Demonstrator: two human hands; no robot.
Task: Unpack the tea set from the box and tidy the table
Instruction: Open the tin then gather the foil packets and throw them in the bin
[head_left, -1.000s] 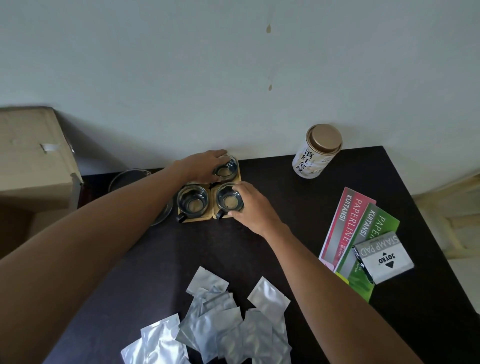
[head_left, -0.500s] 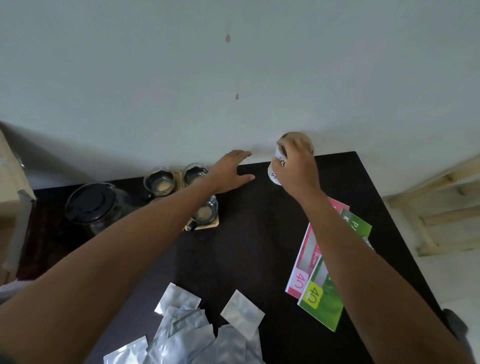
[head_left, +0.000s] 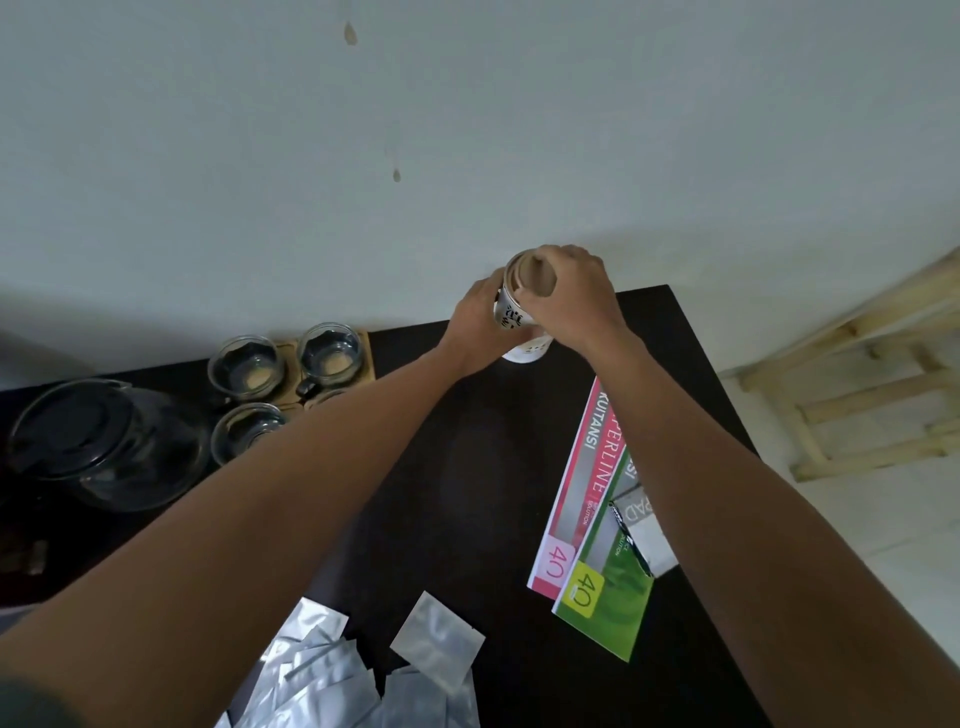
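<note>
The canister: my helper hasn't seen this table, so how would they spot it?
Go to the dark table's far edge by the wall. The canister is there, held in both hands. Unlike the glass cups further left, it is white with black print and a brown lid.

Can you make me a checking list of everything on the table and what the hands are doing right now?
Surface: dark table, set against a pale wall.
Job's things: white canister with brown lid, tilted, held at the back edge; glass teapot at left; glass cups on wooden coasters beside it.
Clutter: silver foil sachets heaped at the near edge; pink receipt book, green receipt book and a stamp pad box at right.
Grippers: left hand grips the canister body; right hand grips the lid.
Cables: nothing seen.
Surroundings: wooden frame on the floor at right.
</note>
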